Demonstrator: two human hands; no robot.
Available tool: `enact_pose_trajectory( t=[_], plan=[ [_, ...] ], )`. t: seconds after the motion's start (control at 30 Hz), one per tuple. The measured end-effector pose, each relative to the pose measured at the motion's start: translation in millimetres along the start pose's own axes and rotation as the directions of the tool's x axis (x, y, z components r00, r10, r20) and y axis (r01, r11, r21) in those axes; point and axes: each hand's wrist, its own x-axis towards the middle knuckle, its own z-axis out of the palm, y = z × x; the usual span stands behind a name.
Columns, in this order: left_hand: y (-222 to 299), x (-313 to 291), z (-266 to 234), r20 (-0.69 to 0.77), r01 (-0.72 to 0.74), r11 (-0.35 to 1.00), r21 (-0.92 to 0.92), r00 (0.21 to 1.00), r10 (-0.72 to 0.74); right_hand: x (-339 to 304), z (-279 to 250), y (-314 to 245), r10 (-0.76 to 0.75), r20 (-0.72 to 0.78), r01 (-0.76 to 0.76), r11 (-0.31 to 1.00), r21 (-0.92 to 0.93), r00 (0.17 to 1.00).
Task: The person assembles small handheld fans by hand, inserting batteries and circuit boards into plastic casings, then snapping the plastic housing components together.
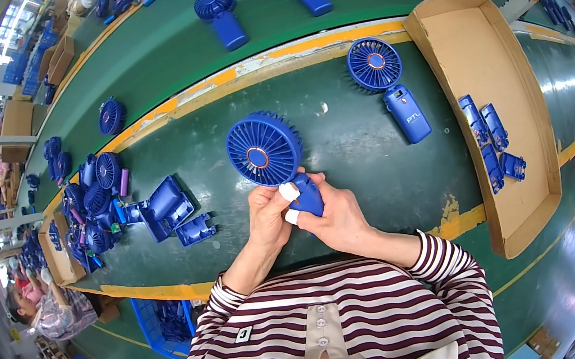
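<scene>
Between my two hands is a blue handheld fan (264, 149), its round grille tilted up and its handle pointing toward me. My left hand (272, 214) is closed round the neck side of the handle, a white cover on its thumb. Wrapped round the handle's other side is my right hand (334, 215), its thumb also white-tipped. The fingers hide much of the handle. Beyond my hands a second blue fan (374, 64) lies on the green table, its handle (407, 114) bent away from the head.
At left lie loose blue casing shells (166, 208) beside a heap of fan parts (97, 198). A cardboard tray (525, 222) at right holds several blue shells. Across the yellow-edged divider, a green conveyor (168, 40) carries more fans. A blue crate (151, 325) stands below the table's near edge.
</scene>
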Motion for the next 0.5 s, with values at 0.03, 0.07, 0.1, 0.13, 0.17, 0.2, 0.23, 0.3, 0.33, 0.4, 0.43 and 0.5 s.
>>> enact_pose_trajectory(
  t=[0.03, 0.07, 0.1, 0.13, 0.17, 0.2, 0.23, 0.3, 0.33, 0.4, 0.43, 0.5],
  plan=[
    [-0.9, 0.8, 0.2, 0.003, -0.001, 1.0, 0.002, 1.0, 0.001, 0.4, -0.3, 0.1, 0.0, 0.001, 0.0, 1.0, 0.001, 1.0],
    [-1.0, 0.5, -0.2, 0.003, -0.009, 1.0, 0.002, 1.0, 0.009, 0.8, 0.4, -0.9, -0.009, -0.014, 0.01, 1.0, 0.019, 1.0],
    [-1.6, 0.4, -0.2, 0.0, -0.014, 1.0, 0.0, 1.0, 0.014, 1.3, 0.9, -1.8, -0.018, -0.028, 0.02, 0.999, 0.037, 0.999],
    [-2.3, 0.3, -0.2, -0.014, -0.009, 1.0, 0.001, 1.0, 0.009, 2.3, 0.9, -1.6, -0.023, -0.024, 0.023, 0.999, 0.033, 0.999],
    [-3.1, 1.3, 0.0, -0.029, -0.002, 1.0, 0.001, 1.0, 0.002, 4.4, -0.2, 0.3, -0.016, -0.021, 0.016, 0.999, 0.04, 1.0],
    [-2.7, 2.1, 0.2, -0.012, 0.012, 1.0, 0.012, 1.0, -0.012, 6.1, -1.4, 1.5, -0.009, -0.017, 0.01, 0.999, 0.045, 1.0],
    [-2.7, 3.5, -0.5, -0.017, 0.006, 1.0, 0.009, 1.0, -0.006, 7.2, -2.4, 1.7, 0.006, -0.018, -0.005, 0.999, 0.05, 1.0],
    [-2.3, 6.2, -1.9, 0.106, -0.017, 1.0, 0.023, 0.994, 0.015, 9.7, -7.6, -0.9, 0.036, 0.016, -0.037, 0.996, 0.083, 0.999],
    [-0.5, 6.3, -0.2, 0.138, -0.03, 0.999, 0.011, 0.99, 0.029, 10.5, -9.6, -1.9, 0.069, 0.044, -0.074, 0.99, 0.119, 0.997],
    [-0.1, 7.6, 0.3, 0.11, -0.011, 0.999, 0.038, 0.994, 0.007, 11.2, -9.9, -1.4, 0.067, 0.048, -0.072, 0.992, 0.102, 0.997],
    [-0.6, 8.3, 0.4, 0.087, 0.019, 0.998, 0.068, 0.996, -0.024, 11.8, -10.1, -2.2, 0.088, 0.044, -0.092, 0.991, 0.099, 0.995],
    [-2.3, 7.8, 0.8, 0.045, -0.006, 0.999, 0.039, 0.999, 0.004, 12.1, -7.7, -2.2, 0.103, 0.048, -0.107, 0.99, 0.089, 0.994]
  ],
)
